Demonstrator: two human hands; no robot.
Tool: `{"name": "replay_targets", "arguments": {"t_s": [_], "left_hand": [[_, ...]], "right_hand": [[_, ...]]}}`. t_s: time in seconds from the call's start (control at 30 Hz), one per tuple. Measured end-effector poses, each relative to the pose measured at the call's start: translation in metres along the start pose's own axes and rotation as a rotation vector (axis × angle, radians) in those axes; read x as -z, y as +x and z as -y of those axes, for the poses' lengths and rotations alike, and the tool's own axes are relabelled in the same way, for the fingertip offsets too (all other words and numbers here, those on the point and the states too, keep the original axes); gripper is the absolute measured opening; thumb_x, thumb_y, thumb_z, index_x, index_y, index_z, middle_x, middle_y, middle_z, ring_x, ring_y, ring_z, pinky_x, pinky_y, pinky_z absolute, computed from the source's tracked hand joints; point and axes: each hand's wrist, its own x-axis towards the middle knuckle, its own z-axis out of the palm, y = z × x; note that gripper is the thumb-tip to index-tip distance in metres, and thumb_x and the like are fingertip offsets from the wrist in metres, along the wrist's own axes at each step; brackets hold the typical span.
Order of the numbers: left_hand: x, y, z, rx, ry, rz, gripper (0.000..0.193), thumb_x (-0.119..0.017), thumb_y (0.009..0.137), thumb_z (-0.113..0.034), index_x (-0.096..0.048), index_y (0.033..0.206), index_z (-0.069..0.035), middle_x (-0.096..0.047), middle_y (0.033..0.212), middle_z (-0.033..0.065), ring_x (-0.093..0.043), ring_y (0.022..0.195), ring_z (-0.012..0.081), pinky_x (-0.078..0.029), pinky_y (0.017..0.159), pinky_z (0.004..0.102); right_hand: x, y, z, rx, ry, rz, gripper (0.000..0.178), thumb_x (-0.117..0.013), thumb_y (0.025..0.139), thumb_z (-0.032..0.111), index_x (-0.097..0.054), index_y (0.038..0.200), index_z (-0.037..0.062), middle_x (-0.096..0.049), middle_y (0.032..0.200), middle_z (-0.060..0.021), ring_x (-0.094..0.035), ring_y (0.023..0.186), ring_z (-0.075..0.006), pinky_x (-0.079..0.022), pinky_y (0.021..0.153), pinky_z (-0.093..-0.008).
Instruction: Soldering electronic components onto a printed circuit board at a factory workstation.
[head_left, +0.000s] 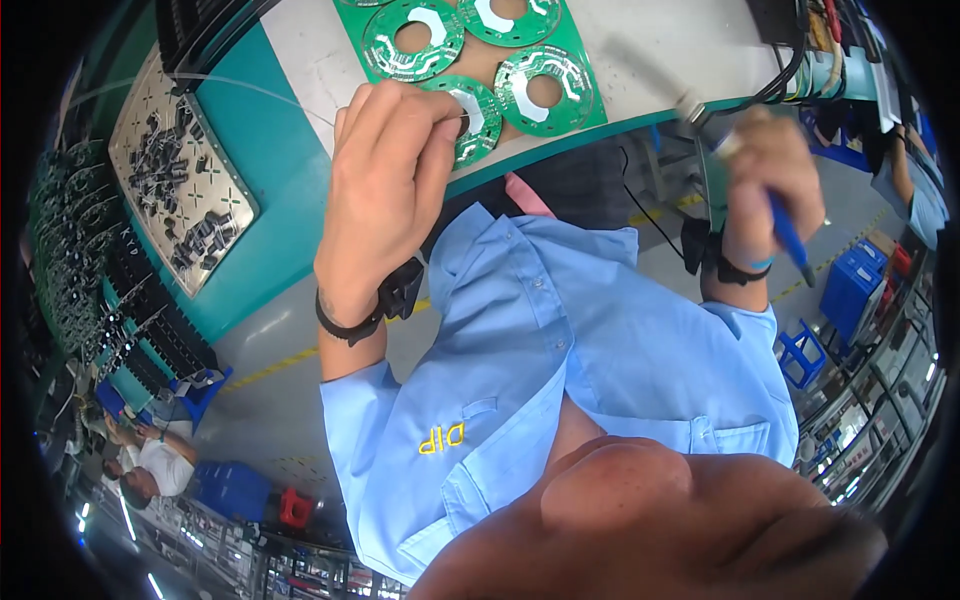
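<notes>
My left hand (385, 180) is over a panel of round green circuit boards (545, 65), each with a hole in its middle. Its thumb and fingers are pinched at the near left board (482, 140). A thin pale wire (255, 88), which looks like solder wire, runs from the left into this hand; its end is hard to make out. My right hand (770, 185), smeared by motion, is wrapped round a soldering iron with a blue handle (789, 238). The iron's metal barrel (692, 108) points up and left, raised off the boards.
A perforated metal tray (240, 205) with many loose black components lies on the teal bench mat (285, 190) at left. Racks of filled boards (75, 240) stand beyond it. Cables (800, 70) hang at the far right. Blue stools (802, 352) and other people (165, 462) are farther off.
</notes>
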Motion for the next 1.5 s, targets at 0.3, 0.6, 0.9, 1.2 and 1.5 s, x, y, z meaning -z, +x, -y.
{"name": "replay_targets", "arguments": {"t_s": [0.3, 0.6, 0.9, 1.2, 1.5], "left_hand": [[0.002, 0.004, -0.002, -0.073, 0.11, 0.066, 0.017, -0.079, 0.088, -0.004, -0.075, 0.104, -0.011, -0.063, 0.097, 0.0006, -0.058, 0.093, 0.0236, -0.04, 0.081, 0.0377], [-0.001, 0.002, -0.001, -0.087, 0.109, 0.055, 0.02, -0.08, 0.086, -0.004, -0.075, 0.104, -0.012, -0.064, 0.098, 0.0, -0.058, 0.094, 0.0228, -0.039, 0.082, 0.0379], [0.002, 0.003, -0.003, -0.071, 0.125, 0.051, 0.014, -0.079, 0.089, -0.004, -0.076, 0.102, -0.009, -0.068, 0.099, 0.0032, -0.06, 0.094, 0.024, -0.04, 0.082, 0.0368], [0.002, 0.002, 0.0, -0.088, 0.111, 0.013, 0.018, -0.08, 0.087, -0.004, -0.074, 0.104, -0.01, -0.064, 0.097, 0.0016, -0.059, 0.092, 0.0242, -0.041, 0.08, 0.0379], [0.001, 0.001, 0.0, -0.01, 0.015, 0.004, 0.012, -0.078, 0.09, -0.004, -0.07, 0.099, -0.004, -0.066, 0.096, 0.0083, -0.061, 0.088, 0.0295, -0.047, 0.079, 0.0413]], "right_hand": [[-0.028, -0.017, 0.012, 0.036, 0.122, 0.331, 0.015, -0.077, 0.087, 0.008, -0.072, 0.095, -0.0037, -0.065, 0.077, -0.0118, -0.055, 0.057, -0.0214, -0.04, 0.051, -0.0339], [-0.036, -0.017, 0.01, 0.05, 0.065, 0.354, 0.013, -0.076, 0.083, 0.003, -0.074, 0.095, -0.0011, -0.063, 0.075, -0.0094, -0.055, 0.057, -0.0211, -0.04, 0.049, -0.0339], [-0.037, -0.014, 0.011, 0.065, 0.036, 0.366, 0.012, -0.077, 0.081, 0.003, -0.075, 0.093, 0.0003, -0.062, 0.075, -0.0092, -0.054, 0.056, -0.0214, -0.04, 0.049, -0.0335], [-0.033, -0.013, 0.012, 0.052, 0.106, 0.363, 0.012, -0.077, 0.084, 0.005, -0.073, 0.093, -0.0009, -0.062, 0.074, -0.0101, -0.054, 0.056, -0.0212, -0.039, 0.049, -0.034], [-0.025, -0.012, 0.013, 0.014, 0.056, 0.294, 0.017, -0.075, 0.091, 0.011, -0.07, 0.095, -0.0048, -0.064, 0.074, -0.0122, -0.054, 0.055, -0.0215, -0.04, 0.05, -0.0348]]}}
